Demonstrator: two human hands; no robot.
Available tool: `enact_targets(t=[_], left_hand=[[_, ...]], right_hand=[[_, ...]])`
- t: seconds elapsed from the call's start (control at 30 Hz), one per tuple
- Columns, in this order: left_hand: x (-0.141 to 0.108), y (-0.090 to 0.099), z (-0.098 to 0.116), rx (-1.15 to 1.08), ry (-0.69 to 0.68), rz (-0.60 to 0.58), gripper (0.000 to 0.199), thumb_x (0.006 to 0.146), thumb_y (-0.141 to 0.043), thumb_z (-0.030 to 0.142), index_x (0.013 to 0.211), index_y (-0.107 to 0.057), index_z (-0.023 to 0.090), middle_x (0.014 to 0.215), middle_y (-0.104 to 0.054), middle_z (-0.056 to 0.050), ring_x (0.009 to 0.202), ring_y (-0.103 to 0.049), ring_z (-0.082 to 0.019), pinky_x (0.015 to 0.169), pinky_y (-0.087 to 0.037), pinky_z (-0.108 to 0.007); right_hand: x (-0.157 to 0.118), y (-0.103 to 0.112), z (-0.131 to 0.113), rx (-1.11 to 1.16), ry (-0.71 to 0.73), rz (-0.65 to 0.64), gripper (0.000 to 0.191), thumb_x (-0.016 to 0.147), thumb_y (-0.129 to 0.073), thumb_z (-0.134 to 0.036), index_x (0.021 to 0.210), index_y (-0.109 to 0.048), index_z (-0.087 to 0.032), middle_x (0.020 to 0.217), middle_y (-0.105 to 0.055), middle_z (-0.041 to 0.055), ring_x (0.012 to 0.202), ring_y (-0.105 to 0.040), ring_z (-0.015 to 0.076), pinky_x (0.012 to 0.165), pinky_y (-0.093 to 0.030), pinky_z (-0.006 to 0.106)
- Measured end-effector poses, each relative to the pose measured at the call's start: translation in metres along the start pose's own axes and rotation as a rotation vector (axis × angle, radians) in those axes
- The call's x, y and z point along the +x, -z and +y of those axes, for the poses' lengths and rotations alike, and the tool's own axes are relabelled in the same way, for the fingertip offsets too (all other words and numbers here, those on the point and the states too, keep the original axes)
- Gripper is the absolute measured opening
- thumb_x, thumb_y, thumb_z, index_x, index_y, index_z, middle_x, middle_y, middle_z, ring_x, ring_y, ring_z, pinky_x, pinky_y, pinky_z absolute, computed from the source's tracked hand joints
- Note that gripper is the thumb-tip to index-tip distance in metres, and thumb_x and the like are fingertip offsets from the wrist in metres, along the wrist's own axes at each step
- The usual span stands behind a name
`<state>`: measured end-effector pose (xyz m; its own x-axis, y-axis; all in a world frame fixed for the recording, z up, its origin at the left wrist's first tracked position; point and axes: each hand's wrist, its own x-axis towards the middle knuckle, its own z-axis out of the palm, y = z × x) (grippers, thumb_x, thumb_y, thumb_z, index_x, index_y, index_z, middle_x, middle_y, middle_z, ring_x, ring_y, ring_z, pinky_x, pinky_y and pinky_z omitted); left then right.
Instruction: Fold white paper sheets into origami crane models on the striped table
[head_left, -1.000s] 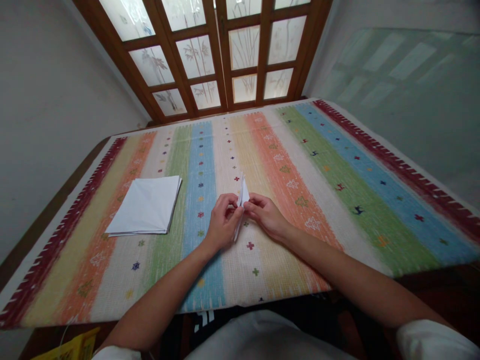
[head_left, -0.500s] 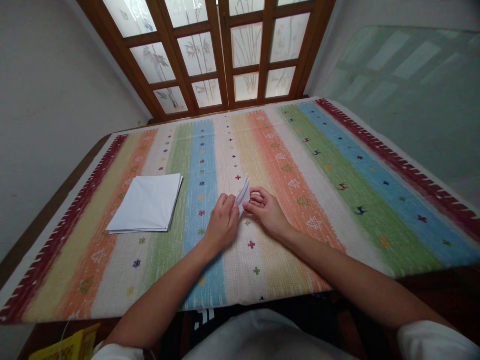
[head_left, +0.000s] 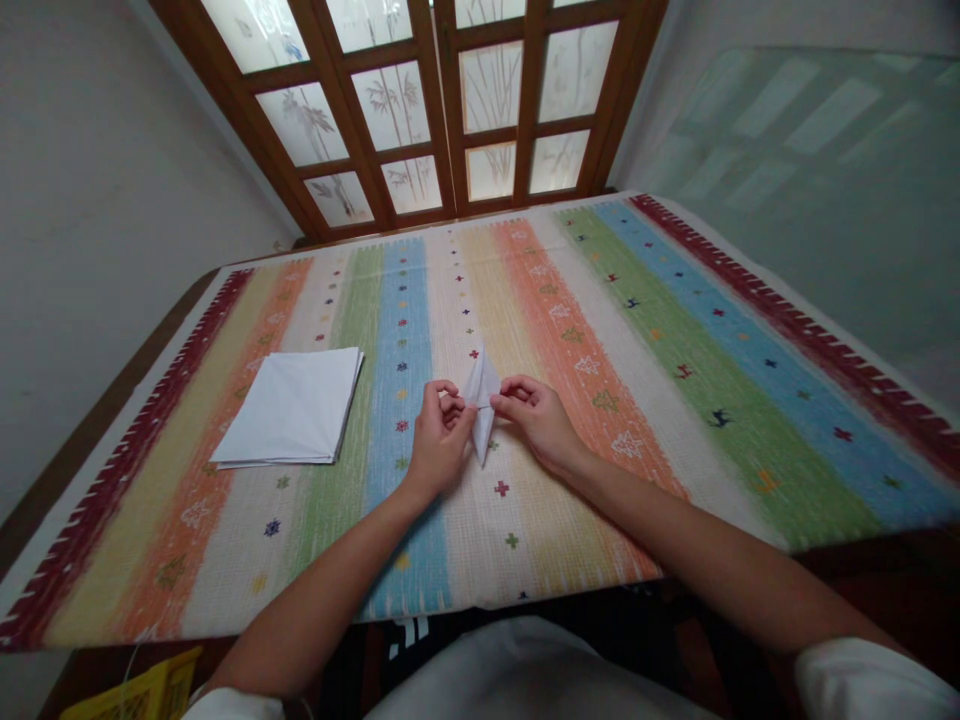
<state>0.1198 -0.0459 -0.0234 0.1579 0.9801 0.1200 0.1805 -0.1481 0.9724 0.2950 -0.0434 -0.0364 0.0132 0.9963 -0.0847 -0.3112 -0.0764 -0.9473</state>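
A small folded piece of white paper [head_left: 481, 405] stands on its point in the middle of the view, its narrow diamond shape pinched between both hands. My left hand [head_left: 442, 440] holds its left side with curled fingers. My right hand [head_left: 537, 424] grips its right side, fingertips at the central fold. Its lower tip nearly reaches the cloth. To the left lies a squarish stack of folded white paper [head_left: 289, 408], apart from both hands.
A striped woven rug [head_left: 585, 400] with small motifs covers the table. Beyond it stands a wooden-framed frosted glass door [head_left: 450, 100] with bamboo patterns. Walls rise on both sides, and a yellow object [head_left: 146, 690] sits below the front edge.
The folded paper has opened wider and stands more upright. My left hand has shifted from covering it to holding its left side. The view has tilted slightly.
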Motion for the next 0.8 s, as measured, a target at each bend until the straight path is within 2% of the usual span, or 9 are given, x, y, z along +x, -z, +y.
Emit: enact_targets(t=[0.13,0.27,0.33,0.4,0.5,0.63,0.8], left_hand=[[0.0007,0.0021,-0.0012,0.075,-0.043,-0.025,0.016,0.101,-0.06,0.039,0.098,-0.057,0.024,0.088,-0.064,-0.002,0.078,-0.063,-0.017,0.066,-0.054,-0.029],[0.0004,0.0041,0.0024,0.118,-0.159,-0.022,0.017,0.101,-0.061,0.038,0.099,-0.067,0.023,0.117,-0.068,-0.011,0.11,-0.067,-0.024,0.088,-0.061,-0.037],[0.0,0.0048,0.0043,0.08,-0.181,-0.06,0.018,0.101,-0.061,0.038,0.099,-0.068,0.022,0.125,-0.068,-0.013,0.118,-0.066,-0.025,0.094,-0.061,-0.039],[-0.0005,0.0053,0.0057,0.033,-0.182,-0.09,0.019,0.101,-0.062,0.039,0.098,-0.069,0.021,0.129,-0.069,-0.013,0.119,-0.067,-0.025,0.093,-0.061,-0.038],[-0.0014,0.0061,0.0065,0.005,-0.192,-0.059,0.017,0.099,-0.066,0.037,0.096,-0.07,0.02,0.129,-0.068,-0.013,0.117,-0.067,-0.024,0.092,-0.061,-0.036],[-0.0021,0.0061,0.0061,0.018,-0.195,0.004,0.018,0.096,-0.069,0.037,0.093,-0.072,0.02,0.117,-0.066,-0.011,0.107,-0.067,-0.021,0.084,-0.062,-0.032],[-0.0026,0.0047,0.0059,-0.049,-0.186,-0.011,0.021,0.096,-0.071,0.04,0.096,-0.073,0.019,0.108,-0.071,-0.01,0.099,-0.07,-0.02,0.086,-0.061,-0.033]], right_hand=[[0.0007,0.0015,0.0013,-0.025,0.009,-0.031,0.034,0.071,-0.091,-0.045,0.088,-0.071,-0.023,0.093,-0.073,0.0034,0.091,-0.069,0.0205,0.091,-0.057,0.039],[-0.0006,0.0011,0.002,0.009,-0.009,-0.058,0.031,0.073,-0.091,-0.044,0.091,-0.077,-0.023,0.093,-0.076,0.0044,0.093,-0.071,0.0211,0.094,-0.056,0.04],[-0.0019,0.0002,0.0008,0.041,-0.021,-0.079,0.03,0.074,-0.091,-0.044,0.093,-0.08,-0.023,0.093,-0.078,0.0044,0.092,-0.071,0.0209,0.094,-0.056,0.039],[-0.0034,-0.0008,-0.0012,0.051,-0.013,-0.107,0.028,0.075,-0.09,-0.045,0.091,-0.082,-0.023,0.094,-0.079,0.0047,0.093,-0.071,0.0208,0.095,-0.055,0.039],[-0.0051,-0.0021,-0.0042,0.038,0.007,-0.137,0.027,0.076,-0.089,-0.046,0.089,-0.083,-0.023,0.095,-0.079,0.0052,0.095,-0.07,0.0219,0.098,-0.053,0.041],[-0.0062,-0.0032,-0.0058,0.043,0.007,-0.135,0.026,0.076,-0.089,-0.046,0.088,-0.084,-0.024,0.095,-0.079,0.005,0.094,-0.07,0.0222,0.097,-0.053,0.041],[-0.0064,-0.0032,-0.006,0.024,0.033,-0.139,0.025,0.076,-0.09,-0.044,0.088,-0.084,-0.024,0.096,-0.079,0.0051,0.095,-0.07,0.022,0.099,-0.052,0.041]])
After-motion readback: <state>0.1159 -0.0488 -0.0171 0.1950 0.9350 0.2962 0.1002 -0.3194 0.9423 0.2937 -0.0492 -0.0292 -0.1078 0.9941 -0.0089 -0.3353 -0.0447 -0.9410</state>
